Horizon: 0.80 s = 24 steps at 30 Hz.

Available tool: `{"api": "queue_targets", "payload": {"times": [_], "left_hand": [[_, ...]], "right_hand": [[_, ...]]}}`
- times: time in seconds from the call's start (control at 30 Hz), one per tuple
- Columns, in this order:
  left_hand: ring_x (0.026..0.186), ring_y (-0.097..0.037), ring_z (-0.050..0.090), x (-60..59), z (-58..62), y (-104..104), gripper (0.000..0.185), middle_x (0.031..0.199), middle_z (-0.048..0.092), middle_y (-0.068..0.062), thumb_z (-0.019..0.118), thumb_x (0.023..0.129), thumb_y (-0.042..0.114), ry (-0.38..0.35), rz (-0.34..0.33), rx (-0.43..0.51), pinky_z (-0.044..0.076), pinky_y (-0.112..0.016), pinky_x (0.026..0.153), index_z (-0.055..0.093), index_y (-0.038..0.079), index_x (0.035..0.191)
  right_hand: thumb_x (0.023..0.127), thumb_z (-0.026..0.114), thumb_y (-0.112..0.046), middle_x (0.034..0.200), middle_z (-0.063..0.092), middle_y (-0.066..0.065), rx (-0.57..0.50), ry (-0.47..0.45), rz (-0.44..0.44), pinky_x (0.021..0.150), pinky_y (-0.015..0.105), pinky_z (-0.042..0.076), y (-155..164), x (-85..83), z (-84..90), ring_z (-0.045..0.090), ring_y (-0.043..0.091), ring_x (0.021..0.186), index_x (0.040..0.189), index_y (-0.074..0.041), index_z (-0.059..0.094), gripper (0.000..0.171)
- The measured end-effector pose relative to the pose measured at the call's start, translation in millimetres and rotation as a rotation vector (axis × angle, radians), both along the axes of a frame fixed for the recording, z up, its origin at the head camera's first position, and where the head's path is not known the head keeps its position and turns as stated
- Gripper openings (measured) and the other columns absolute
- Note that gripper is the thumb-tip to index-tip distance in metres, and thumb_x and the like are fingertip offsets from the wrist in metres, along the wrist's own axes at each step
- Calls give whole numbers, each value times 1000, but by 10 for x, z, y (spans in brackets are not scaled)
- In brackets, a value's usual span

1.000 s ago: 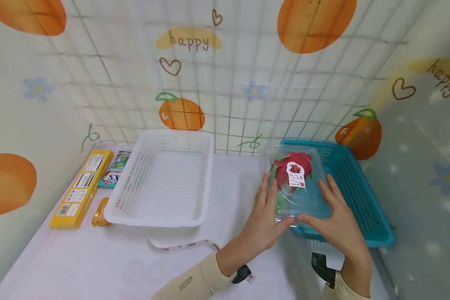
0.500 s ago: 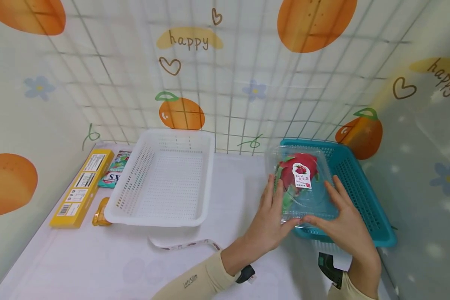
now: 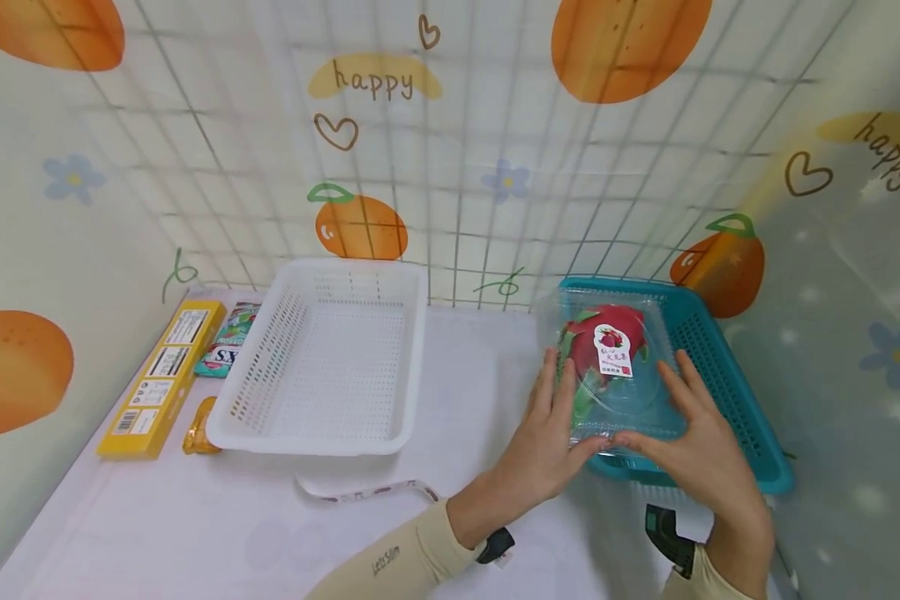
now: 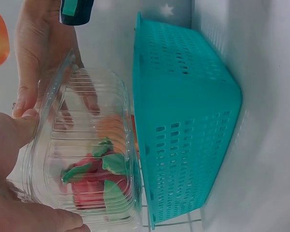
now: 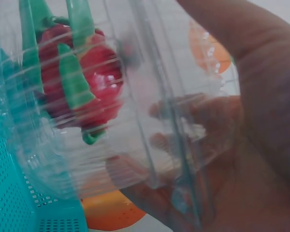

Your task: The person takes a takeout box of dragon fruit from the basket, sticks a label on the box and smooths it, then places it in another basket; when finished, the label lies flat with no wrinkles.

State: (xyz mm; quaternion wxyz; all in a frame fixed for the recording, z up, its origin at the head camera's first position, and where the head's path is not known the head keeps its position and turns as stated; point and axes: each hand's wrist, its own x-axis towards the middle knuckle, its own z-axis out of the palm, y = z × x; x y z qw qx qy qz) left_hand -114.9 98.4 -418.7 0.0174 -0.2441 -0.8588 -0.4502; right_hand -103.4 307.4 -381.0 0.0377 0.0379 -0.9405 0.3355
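Observation:
A clear plastic clamshell box (image 3: 648, 404) with a white label (image 3: 612, 352) on its lid is held up over the left part of a teal basket (image 3: 735, 408). Inside the box lies a red dragon fruit (image 3: 587, 333) with green leafy tips, also visible through the ribbed wall in both wrist views. My left hand (image 3: 537, 442) grips the box along its left side. On the opposite side my right hand (image 3: 708, 450) holds it, and both thumbs meet at the near edge. In the left wrist view the box bottom (image 4: 130, 169) is close over the basket rim (image 4: 139, 96).
To the left stands a white perforated basket (image 3: 352, 367). Beyond it lie a yellow carton (image 3: 161, 383), a teal snack packet (image 3: 228, 337) and a small orange-wrapped item (image 3: 201, 427). A printed strap (image 3: 375, 492) lies in front. Fabric-covered grid walls enclose the table.
Both hands have carried the box with the dragon fruit a little to the right, further over the teal basket. Their grip looks the same.

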Motion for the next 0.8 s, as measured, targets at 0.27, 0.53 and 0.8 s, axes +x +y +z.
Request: {"api": "queue_targets", "payload": {"times": [0.27, 0.53, 0.8], "left_hand": [[158, -29, 18, -25, 17, 42, 103, 173, -7, -10, 75, 93, 31, -31, -2, -6, 53, -36, 105, 5, 7, 165], [157, -31, 21, -53, 5, 76, 103, 173, -5, -13, 74, 93, 32, -5, -20, -37, 54, -37, 104, 5, 6, 164], [158, -35, 19, -82, -7, 83, 99, 171, -5, -18, 72, 95, 33, 54, -55, -78, 51, -39, 107, 9, -2, 162]], "right_hand": [[80, 87, -39, 173, 0, 15, 37, -1, 0, 90, 83, 37, 45, -24, 36, 17, 60, 149, 163, -7, 21, 110], [79, 87, -41, 172, 2, 21, 77, -11, 6, 89, 84, 36, 96, -53, 56, 16, 62, 147, 162, -3, 22, 112], [79, 87, -42, 172, 0, 21, 93, -26, 6, 91, 86, 33, 141, -74, 62, 14, 63, 148, 162, -2, 21, 113]]}}
